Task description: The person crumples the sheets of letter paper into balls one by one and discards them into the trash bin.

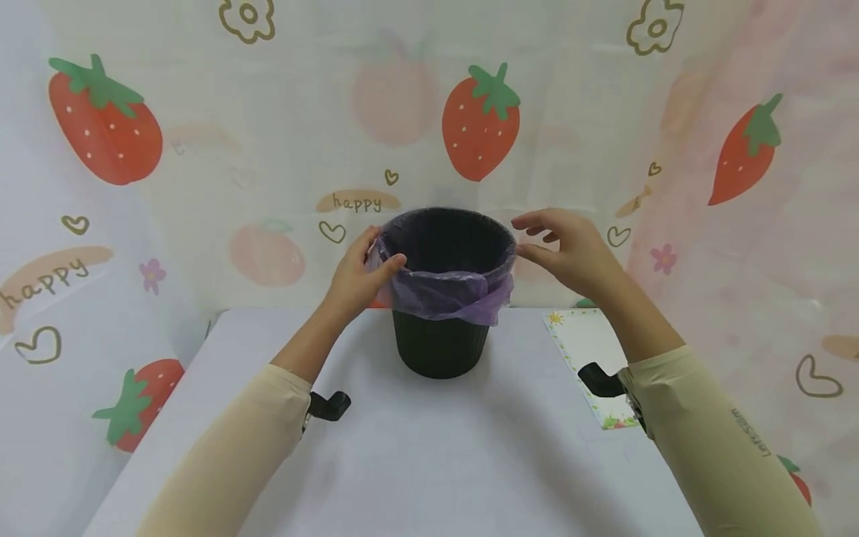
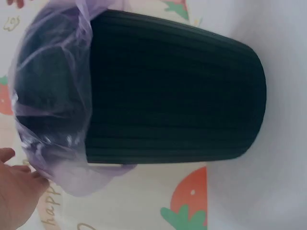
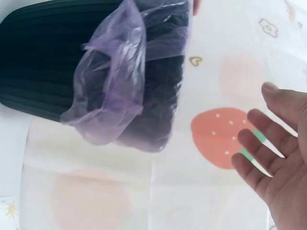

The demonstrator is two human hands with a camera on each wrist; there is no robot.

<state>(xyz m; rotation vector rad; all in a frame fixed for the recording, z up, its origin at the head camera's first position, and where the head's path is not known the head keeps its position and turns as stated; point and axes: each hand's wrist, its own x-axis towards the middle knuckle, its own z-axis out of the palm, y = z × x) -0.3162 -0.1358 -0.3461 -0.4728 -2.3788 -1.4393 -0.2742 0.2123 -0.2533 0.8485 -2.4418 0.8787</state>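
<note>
A black ribbed trash can (image 1: pixel 439 347) stands upright on the white table. A thin purple trash bag (image 1: pixel 446 294) lines it, folded over the rim and hanging in loose folds outside. At the rim's left side, my left hand (image 1: pixel 362 272) grips the edge and the bag, thumb over the rim and fingers outside. In the left wrist view only part of that left hand (image 2: pixel 21 191) shows, against the bag. Just off the rim's right side, my right hand (image 1: pixel 567 250) holds nothing. The right wrist view has this right hand (image 3: pixel 283 153) with fingers spread, apart from the bag.
On the right of the white table (image 1: pixel 416 455) lies a white sheet (image 1: pixel 584 343) with a decorated border. Behind the can hangs a curtain (image 1: pixel 302 112) printed with strawberries, hearts and flowers. Both wrists carry small black mounts.
</note>
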